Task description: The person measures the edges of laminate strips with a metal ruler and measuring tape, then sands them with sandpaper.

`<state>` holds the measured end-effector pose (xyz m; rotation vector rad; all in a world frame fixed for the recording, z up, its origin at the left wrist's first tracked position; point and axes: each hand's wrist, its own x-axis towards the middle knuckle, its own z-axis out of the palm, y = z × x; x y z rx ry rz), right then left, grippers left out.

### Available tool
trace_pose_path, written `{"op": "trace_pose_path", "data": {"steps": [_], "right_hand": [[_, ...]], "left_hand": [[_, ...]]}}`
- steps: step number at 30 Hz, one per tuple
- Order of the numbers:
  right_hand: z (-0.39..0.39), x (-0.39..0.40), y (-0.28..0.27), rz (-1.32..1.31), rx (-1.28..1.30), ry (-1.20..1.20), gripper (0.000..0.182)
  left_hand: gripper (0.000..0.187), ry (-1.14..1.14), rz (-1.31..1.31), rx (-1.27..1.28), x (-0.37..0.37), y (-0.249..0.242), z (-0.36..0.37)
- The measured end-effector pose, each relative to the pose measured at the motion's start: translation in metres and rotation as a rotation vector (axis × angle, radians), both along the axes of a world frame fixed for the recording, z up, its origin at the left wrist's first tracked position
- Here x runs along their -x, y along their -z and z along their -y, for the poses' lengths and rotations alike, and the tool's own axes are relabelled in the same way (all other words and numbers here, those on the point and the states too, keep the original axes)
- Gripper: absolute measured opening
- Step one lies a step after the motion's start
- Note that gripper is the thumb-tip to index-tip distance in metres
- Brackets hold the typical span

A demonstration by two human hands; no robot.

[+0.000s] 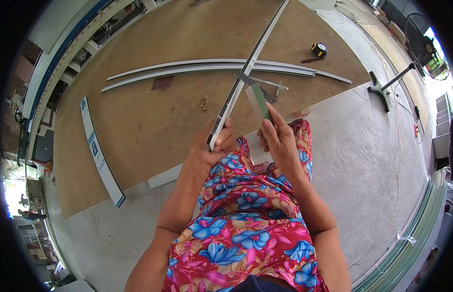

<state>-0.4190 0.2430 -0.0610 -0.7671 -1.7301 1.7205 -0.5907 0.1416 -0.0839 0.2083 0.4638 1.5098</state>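
My left hand (219, 141) is closed round the near end of a long narrow metal profile (236, 91), which slants away toward the top of the view. To its right, my right hand (279, 134) grips the green handle (259, 101) of a tool. A flat grey blade (246, 78) at the tool's far end lies against or just over the profile. Just beyond the handle, a small metal square (277, 85) rests on the brown board (153, 117). Small brass-coloured pieces (205, 103) are left of the profile.
Long strips (187, 65) lie across the board, near a dark red patch (162, 82). A tape measure (320, 49) is at the upper right. One labelled white strip (101, 158) lies at the left. A fan (423, 46) stands beyond the board at the right.
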Motion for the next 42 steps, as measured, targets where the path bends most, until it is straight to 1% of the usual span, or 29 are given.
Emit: {"op": "trace_pose_path", "data": {"steps": [2,3,6,9,12,15,18,22,25,28,29,32,33,36,39,42], "right_hand": [[0.012,-0.007,-0.002,0.038,-0.023,-0.020,0.045],[0.016,-0.009,-0.004,-0.009,-0.014,-0.037,0.045],[0.028,-0.019,-0.015,0.017,0.100,-0.058,0.044],[0.044,-0.028,-0.016,0.011,0.154,-0.133,0.044],[0.043,-0.030,-0.015,-0.015,0.205,-0.166,0.043],[0.017,-0.018,-0.018,-0.097,0.297,-0.060,0.043],[-0.011,-0.006,-0.008,-0.106,0.222,-0.041,0.046],[-0.015,0.006,-0.003,-0.060,0.268,-0.009,0.046],[-0.004,0.003,0.005,-0.047,0.104,-0.058,0.047],[0.015,-0.009,-0.007,-0.033,0.139,-0.163,0.047],[0.016,-0.009,-0.015,-0.019,0.190,-0.140,0.042],[-0.003,-0.002,-0.006,0.025,0.089,-0.068,0.048],[-0.008,0.001,-0.010,0.040,0.090,-0.045,0.048],[-0.010,-0.002,-0.017,0.127,0.004,-0.074,0.047],[0.001,-0.012,-0.015,0.114,-0.043,-0.149,0.046],[-0.007,-0.011,-0.028,0.199,-0.042,-0.127,0.045]], "left_hand": [[0.017,0.017,-0.008,-0.033,-0.001,0.000,-0.002],[0.017,0.027,-0.013,-0.049,-0.002,0.001,-0.003],[0.018,0.041,0.011,-0.052,-0.003,0.006,-0.003],[0.019,0.000,0.010,-0.011,-0.004,0.004,-0.003],[0.019,-0.041,0.038,0.021,-0.004,0.010,-0.002],[0.018,0.020,-0.022,-0.038,-0.006,0.009,-0.004],[0.018,0.020,-0.028,-0.044,-0.011,0.015,-0.005],[0.019,0.000,0.007,-0.014,-0.011,0.019,-0.004],[0.019,0.009,0.044,-0.056,-0.008,0.021,-0.003],[0.020,0.044,0.086,-0.099,-0.003,0.026,-0.003],[0.020,0.048,0.095,-0.096,-0.002,0.028,-0.003],[0.022,0.034,0.063,-0.076,-0.003,0.031,-0.001],[0.023,0.021,0.039,-0.074,-0.003,0.030,-0.001],[0.022,0.004,-0.014,-0.045,-0.004,0.021,0.000],[0.021,0.009,0.039,-0.064,-0.001,0.028,0.000],[0.021,-0.017,0.028,-0.035,-0.004,0.022,0.000]]}}
